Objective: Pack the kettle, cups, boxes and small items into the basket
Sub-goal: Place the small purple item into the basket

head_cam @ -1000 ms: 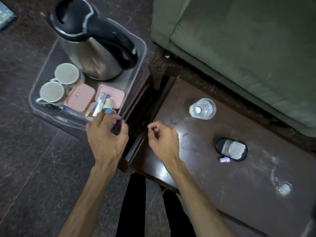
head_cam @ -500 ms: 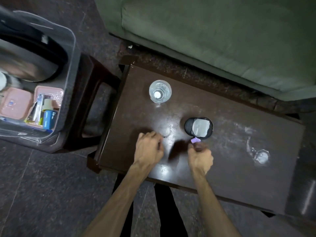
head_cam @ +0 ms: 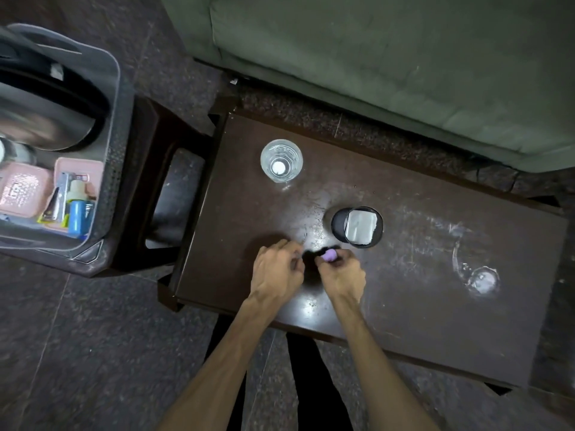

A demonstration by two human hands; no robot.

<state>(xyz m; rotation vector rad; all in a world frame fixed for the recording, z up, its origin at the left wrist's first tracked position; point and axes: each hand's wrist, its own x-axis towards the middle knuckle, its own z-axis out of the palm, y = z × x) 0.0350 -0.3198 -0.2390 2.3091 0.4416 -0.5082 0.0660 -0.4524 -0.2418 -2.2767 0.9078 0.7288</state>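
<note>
Two hands work close together over the near counter (head_cam: 404, 290): the right hand (head_cam: 340, 273) pinches a small purple item (head_cam: 422, 255) at its fingertips, lifted for carrying, while the left hand (head_cam: 277, 269) hangs loosely curled and holds nothing, probably ready to take it. Beyond them a black cup (head_cam: 357, 226) and a glass (head_cam: 281, 160) wait unpacked. The basket (head_cam: 115, 126), on a stool at far left, already holds the kettle (head_cam: 43, 119) and pink boxes (head_cam: 23, 189).
</note>
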